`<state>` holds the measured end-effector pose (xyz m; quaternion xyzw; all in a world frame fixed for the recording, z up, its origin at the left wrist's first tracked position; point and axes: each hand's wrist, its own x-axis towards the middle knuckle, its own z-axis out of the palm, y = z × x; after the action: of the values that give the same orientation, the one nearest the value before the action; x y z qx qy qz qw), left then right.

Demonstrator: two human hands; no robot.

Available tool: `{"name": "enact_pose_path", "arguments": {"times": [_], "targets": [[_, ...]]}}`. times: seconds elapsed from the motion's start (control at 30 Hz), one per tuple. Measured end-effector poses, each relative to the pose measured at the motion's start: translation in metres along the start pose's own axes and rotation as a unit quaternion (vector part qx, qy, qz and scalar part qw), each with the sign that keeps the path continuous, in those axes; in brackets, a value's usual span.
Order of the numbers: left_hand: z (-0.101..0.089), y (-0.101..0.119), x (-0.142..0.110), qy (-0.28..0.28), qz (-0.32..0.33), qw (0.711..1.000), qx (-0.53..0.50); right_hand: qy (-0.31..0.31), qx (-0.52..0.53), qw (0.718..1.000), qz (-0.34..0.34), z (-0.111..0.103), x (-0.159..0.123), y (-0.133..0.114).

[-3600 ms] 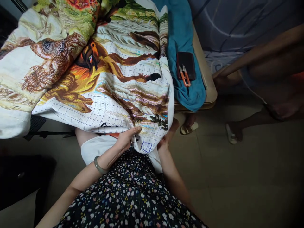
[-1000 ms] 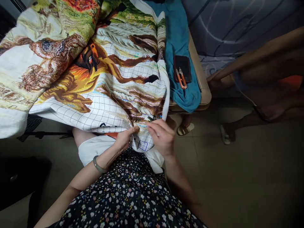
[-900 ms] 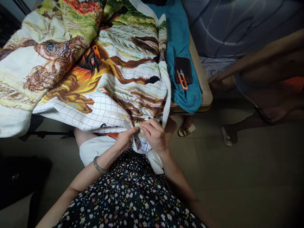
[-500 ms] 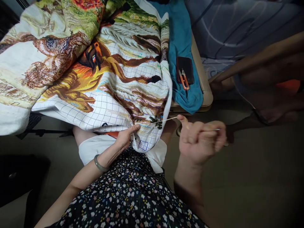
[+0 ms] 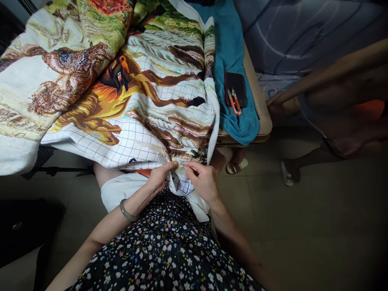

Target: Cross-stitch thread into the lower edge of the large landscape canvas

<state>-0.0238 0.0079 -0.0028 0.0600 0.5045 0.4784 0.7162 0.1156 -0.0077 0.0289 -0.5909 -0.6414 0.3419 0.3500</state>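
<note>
A large cross-stitch cloth (image 5: pixel 145 147), printed with a blue grid and partly stitched with a brown and golden animal, drapes from the table onto the lap. My left hand (image 5: pixel 159 176) grips its lower edge, thumb on top and fingers underneath. Just to the right, my right hand (image 5: pixel 204 180) is at the stitched surface, thumb and forefinger pinched close to the left thumb. The needle in that pinch is too small to make out clearly now. No taut thread shows between the hand and cloth.
Orange-handled thread snips (image 5: pixel 235 103) lie on a dark flat case (image 5: pixel 239 87), over a teal cloth (image 5: pixel 228 40) on the beige table's rounded corner (image 5: pixel 265 129). At right, another person's bare leg (image 5: pixel 306 159) and sandalled foot extend over the tiled floor.
My right hand has come back from the right, where it held a light thread taut, down to the cloth beside my left hand. The left hand keeps its hold.
</note>
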Motion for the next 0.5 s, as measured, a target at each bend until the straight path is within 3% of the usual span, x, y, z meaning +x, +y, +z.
{"name": "enact_pose_path", "arguments": {"times": [0.37, 0.5], "targets": [[0.003, 0.002, -0.003, -0.013, -0.008, 1.000, 0.009, 0.029, -0.097, 0.994, -0.048, 0.008, 0.002, -0.007], [0.003, 0.001, -0.004, -0.010, -0.019, 1.000, 0.007, 0.049, -0.032, 0.998, -0.018, 0.010, 0.004, -0.002]]}}
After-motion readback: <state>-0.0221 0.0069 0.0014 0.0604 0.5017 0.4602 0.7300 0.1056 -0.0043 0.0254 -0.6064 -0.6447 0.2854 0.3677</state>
